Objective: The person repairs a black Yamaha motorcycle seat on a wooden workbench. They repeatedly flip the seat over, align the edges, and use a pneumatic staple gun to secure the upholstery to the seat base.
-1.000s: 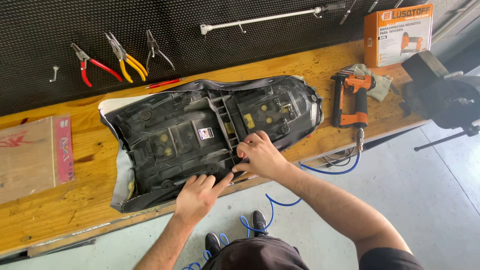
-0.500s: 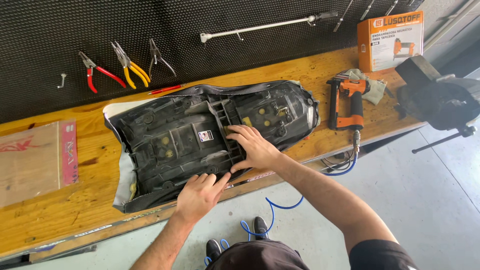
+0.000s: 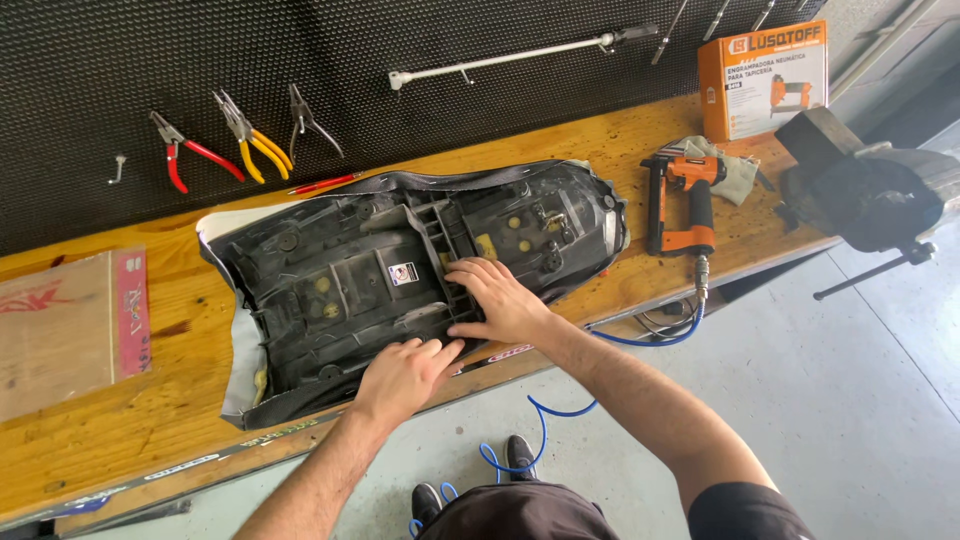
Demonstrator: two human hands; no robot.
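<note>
Workshop, upholstery/repair type. Long wooden bench [image 3: 640, 140] against a black perforated tool wall [image 3: 420, 40]. Pliers hang on that wall above the bench's back edge: a red-handled pair [image 3: 190, 155], a yellow-handled pair [image 3: 255, 145] and a dark pair [image 3: 308, 122], plus a long white bar [image 3: 500, 60] on hooks. Orange pneumatic stapler [image 3: 685, 200] lies near the bench's right end, blue air hose [image 3: 540, 430] trailing off the front edge to the bare concrete floor [image 3: 880, 400]. Orange tool carton [image 3: 762, 75] stands at the back right corner. Heavy bench vise [image 3: 870, 190] sits at the right end. Upturned black seat base [image 3: 400, 270] lies mid-bench.
</note>
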